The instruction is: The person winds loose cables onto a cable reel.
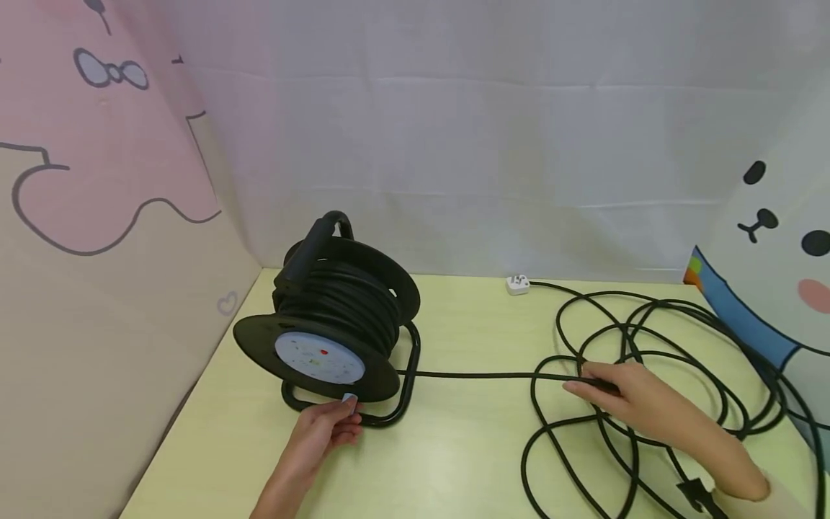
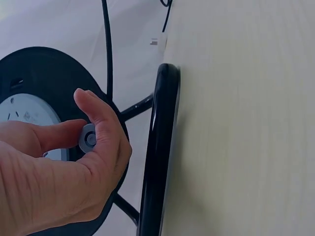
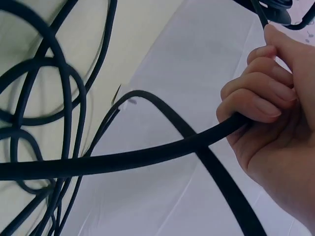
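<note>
Reel [image 1: 337,317] at 9 o'clock on worktop [image 1: 467,447], axle pointing toward viewer. Left hand [image 1: 324,429] pinches grey knob [image 2: 89,138] on reel's face. Cable [image 1: 480,375] runs taut from reel toward 3 o'clock. Right hand [image 1: 622,396] curled around cable beside loose coils; plug [image 1: 517,284] at 12 o'clock.

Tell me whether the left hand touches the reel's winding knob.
Touching: the left wrist view shows the left hand pinching the grey knob between thumb and forefinger.
</note>
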The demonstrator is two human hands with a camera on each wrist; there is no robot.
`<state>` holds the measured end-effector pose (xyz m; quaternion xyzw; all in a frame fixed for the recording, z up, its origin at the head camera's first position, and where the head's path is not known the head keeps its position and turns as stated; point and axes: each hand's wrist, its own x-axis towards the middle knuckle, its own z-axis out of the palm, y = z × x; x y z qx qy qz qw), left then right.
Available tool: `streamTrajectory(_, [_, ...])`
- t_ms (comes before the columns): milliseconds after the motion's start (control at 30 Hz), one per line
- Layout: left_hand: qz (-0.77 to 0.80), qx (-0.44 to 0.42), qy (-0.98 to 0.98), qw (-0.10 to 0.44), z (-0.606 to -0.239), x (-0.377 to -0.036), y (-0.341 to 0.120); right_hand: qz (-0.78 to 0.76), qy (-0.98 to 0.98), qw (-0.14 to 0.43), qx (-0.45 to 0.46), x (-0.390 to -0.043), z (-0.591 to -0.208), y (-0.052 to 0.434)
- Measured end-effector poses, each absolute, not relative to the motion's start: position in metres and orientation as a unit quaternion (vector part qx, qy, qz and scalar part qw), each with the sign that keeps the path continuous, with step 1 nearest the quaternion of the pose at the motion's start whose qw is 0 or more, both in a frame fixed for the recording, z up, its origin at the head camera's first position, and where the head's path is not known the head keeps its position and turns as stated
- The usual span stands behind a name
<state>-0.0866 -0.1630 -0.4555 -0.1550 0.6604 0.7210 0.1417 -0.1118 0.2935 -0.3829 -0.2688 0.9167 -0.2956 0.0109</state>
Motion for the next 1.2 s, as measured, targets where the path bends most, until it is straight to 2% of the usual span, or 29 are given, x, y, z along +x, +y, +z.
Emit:
streamTrajectory(300, [0.722,-0.162,0.658,0.139,-0.453,-0.087,-0.173,-0.221,0.949,-0.086,-0.207,-0.092,-0.380,0.334])
streamTrajectory(600, [0.721,-0.187,0.656,0.122,-0.451,-0.088,-0.189,-0.175,0.962,-0.147,-0.148,-0.079,-0.395,0.375])
streamTrajectory(800, [0.719,-0.212,0.653,0.104,-0.448,-0.089,-0.208,-0.192,0.971,-0.077,-0.120,-0.075,-0.408,0.372])
streamTrajectory(967, [0.734,-0.228,0.635,0.078,-0.437,-0.092,-0.231,-0.233,0.957,-0.051,-0.166,-0.084,-0.412,0.354])
streamTrajectory(1200, [0.763,-0.196,0.615,0.042,-0.406,-0.098,-0.258,-0.278,0.937,-0.019,-0.212,-0.091,-0.416,0.328])
